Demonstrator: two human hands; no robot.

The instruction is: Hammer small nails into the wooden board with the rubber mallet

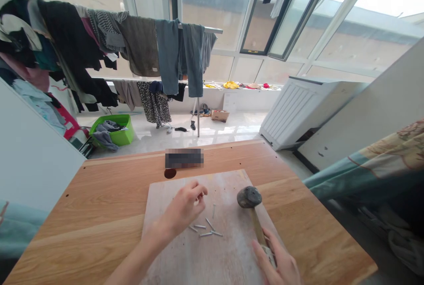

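"What do we find at the left grip (pixel 183 209)?"

"We find it clenched, the fingers pinched around a small pale nail (pixel 198 198) that they mostly hide."

"And the right grip (pixel 277 262)?"

"We record it closed around the wooden handle (pixel 259 227) of a hammer with a dark, rounded head (pixel 249 196). The head sits above the right side of the board; we cannot tell whether it touches."

"Where are the loose nails?"

"Several steel nails (pixel 205 228) lie scattered on a pale wooden board (pixel 212 267), between the two grips. One single nail (pixel 213 211) lies apart from them, closer to the board's far edge. The board rests on an oak desk (pixel 82 219)."

"Anything further?"

"We note a blurred rectangular object (pixel 184 158) at the desk's far edge. Past the desk, a green laundry basket (pixel 112 131) stands on the floor near a rack of hanging clothes (pixel 139 42)."
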